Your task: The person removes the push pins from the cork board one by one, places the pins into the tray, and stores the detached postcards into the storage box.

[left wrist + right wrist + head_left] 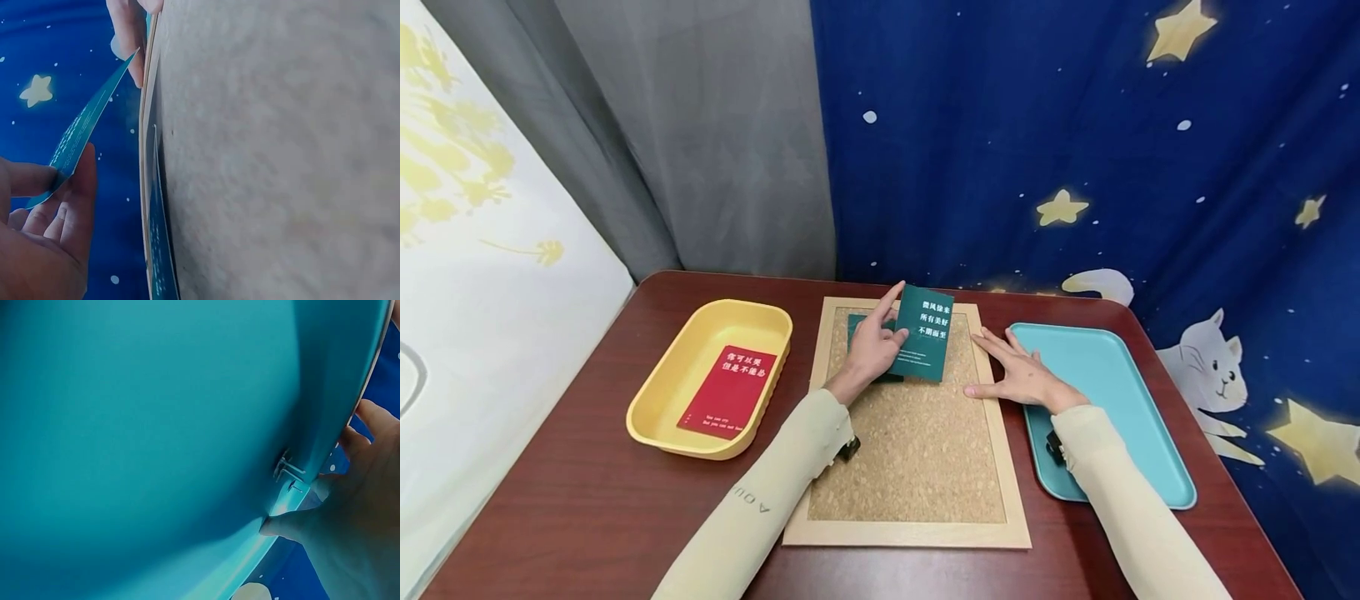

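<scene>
Left hand point(867, 346) pinches card point(923, 340); pins point(283, 465) show only in right wrist view

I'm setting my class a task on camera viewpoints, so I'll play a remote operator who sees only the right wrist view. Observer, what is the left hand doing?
Observer: The left hand pinches a green card with white printing, over a wood-framed corkboard.

Operator: Does anything lie on that corkboard?

Observer: Yes, a second green card, partly hidden by the left hand in the head view.

Operator: And what stands on the table to the left of the corkboard?

Observer: A yellow tray, with a red card lying in it.
</scene>
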`<action>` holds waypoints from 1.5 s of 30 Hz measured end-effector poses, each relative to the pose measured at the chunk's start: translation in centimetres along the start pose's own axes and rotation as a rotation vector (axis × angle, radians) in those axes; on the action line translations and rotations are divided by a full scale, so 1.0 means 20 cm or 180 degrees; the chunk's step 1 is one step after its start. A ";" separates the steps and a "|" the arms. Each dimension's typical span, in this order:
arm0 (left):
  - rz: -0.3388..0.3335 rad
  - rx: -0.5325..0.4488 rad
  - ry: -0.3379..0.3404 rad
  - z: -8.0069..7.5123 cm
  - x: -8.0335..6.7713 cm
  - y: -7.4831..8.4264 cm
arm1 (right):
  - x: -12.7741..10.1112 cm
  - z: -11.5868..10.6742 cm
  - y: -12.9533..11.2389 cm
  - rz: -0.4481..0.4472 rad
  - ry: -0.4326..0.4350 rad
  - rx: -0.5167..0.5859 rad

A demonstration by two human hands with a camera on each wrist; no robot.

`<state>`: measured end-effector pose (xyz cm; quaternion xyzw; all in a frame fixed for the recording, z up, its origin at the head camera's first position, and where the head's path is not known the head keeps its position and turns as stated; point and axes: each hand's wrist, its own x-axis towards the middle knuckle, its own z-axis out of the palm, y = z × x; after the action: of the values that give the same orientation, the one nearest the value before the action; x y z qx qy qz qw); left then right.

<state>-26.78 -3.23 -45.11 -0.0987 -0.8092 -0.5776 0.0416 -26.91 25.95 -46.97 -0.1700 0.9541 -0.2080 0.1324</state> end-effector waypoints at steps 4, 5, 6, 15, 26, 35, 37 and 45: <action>-0.0053 -0.0145 0.0026 -0.03 -0.02 -0.02 | 0.00 0.01 0.00 0.0008 -0.0008 0.0005; -0.0074 -0.0185 0.0029 -0.04 -0.02 -0.02 | 0.00 0.01 0.00 0.0010 -0.0006 0.0011; -0.0083 -0.0226 0.0034 -0.05 -0.02 -0.02 | 0.00 0.00 0.00 0.0014 -0.0005 0.0014; -0.0185 -0.0259 0.0096 -0.11 -0.03 -0.03 | 0.00 -0.01 0.00 0.0017 0.0000 0.0018; -0.0311 -0.0152 0.0171 -0.17 -0.06 -0.02 | 0.01 0.00 -0.01 0.0012 -0.0001 0.0019; -0.0234 -0.0285 0.0283 -0.19 -0.09 -0.01 | 0.01 0.00 -0.01 0.0009 -0.0004 0.0034; -0.0221 -0.0322 0.0303 -0.19 -0.10 -0.01 | 0.01 0.00 -0.01 0.0012 -0.0003 0.0034; -0.0230 -0.0341 0.0455 -0.24 -0.13 0.02 | 0.00 0.00 0.00 -0.0015 0.0017 0.0050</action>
<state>-24.30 -7.83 -43.57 -0.0300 -0.7752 -0.6268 0.0730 -26.82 25.96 -47.03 -0.1706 0.9524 -0.2163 0.1308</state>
